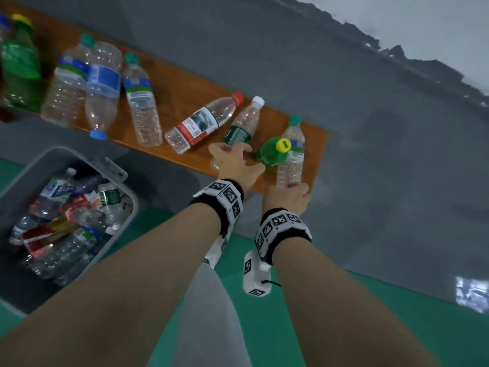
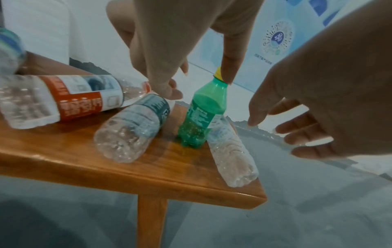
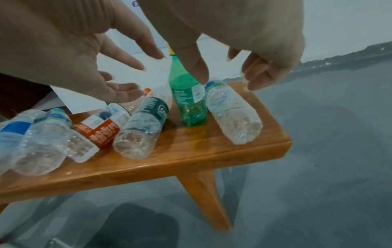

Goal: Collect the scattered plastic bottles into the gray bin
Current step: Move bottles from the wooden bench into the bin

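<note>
Eight bottles on the wooden bench, counted in head view: big green one far left, cut by frame edge; three clear lying ones beside it; red-label bottle; dark-green-label bottle; small green bottle with yellow cap, standing upright; clear bottle with teal cap lying at the bench's right end, its base at the near edge. A ninth may sit at far left, blue cap, mostly cut off. Gray bin on the floor left of the bench, piled with bottles, too jumbled to count. Left hand over the dark-green-label bottle's base, grip spread, fingers straight, holding nothing; contact hard to tell. Right hand at the base of the teal-cap bottle, grip loose and apart in right wrist view, nothing grasped. Bare gray floor beyond the bench's right end and far side, open room there. Wrist views blurred; hands hide the bottle necks.
</note>
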Tool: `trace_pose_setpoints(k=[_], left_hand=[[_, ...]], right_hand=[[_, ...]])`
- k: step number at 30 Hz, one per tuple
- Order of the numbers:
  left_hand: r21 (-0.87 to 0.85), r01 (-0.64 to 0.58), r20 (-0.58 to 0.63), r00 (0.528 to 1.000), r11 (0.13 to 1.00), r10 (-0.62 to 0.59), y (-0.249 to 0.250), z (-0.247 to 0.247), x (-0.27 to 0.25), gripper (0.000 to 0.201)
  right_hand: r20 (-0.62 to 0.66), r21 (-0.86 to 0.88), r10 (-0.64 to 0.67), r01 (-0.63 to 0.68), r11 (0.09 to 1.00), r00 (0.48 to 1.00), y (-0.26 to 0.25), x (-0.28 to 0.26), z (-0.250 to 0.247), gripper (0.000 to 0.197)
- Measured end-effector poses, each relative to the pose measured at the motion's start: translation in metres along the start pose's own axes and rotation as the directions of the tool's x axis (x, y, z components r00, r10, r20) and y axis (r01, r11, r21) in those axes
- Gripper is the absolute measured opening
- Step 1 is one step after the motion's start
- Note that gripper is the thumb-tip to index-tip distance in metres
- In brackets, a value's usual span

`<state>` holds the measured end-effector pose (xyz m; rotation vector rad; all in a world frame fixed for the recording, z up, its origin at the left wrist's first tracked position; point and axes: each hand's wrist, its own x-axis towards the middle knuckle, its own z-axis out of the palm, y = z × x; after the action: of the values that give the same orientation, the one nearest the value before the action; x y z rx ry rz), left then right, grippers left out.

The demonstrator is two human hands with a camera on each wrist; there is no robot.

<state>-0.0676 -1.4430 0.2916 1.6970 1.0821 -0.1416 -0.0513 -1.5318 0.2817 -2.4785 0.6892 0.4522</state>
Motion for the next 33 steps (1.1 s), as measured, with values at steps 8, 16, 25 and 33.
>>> trace_pose_setpoints(k=[8,16,25,33], left_hand=[[0.193,-0.093,0.133,0.989,0.977,0.068,0.016,0.048,0.035,0.09],[0.126,-0.202,0.194,0.965,0.971,0.175,-0.01,0.076,0.057,0.08],[0.02,-0.177,0.079,0.981,0.984,0.175,-0.025,0.056,0.046,0.076],[-0.081,-0.229,0.017,0.973,0.97,0.231,-0.05,-0.003,0.03,0.077]], right_hand=[[0.069,-0.122,-0.061,0.069,0.99,0.996,0.009,0.071,-0.002,0.062],[0.169,-0.16,-0.005,0.033,0.986,0.986,0.016,0.099,0.03,0.074],[0.106,-0.171,-0.065,0.083,0.982,0.992,0.016,0.074,0.033,0.047],[0.081,-0.075,-0.227,0.233,0.969,0.97,0.015,0.005,0.046,0.065]])
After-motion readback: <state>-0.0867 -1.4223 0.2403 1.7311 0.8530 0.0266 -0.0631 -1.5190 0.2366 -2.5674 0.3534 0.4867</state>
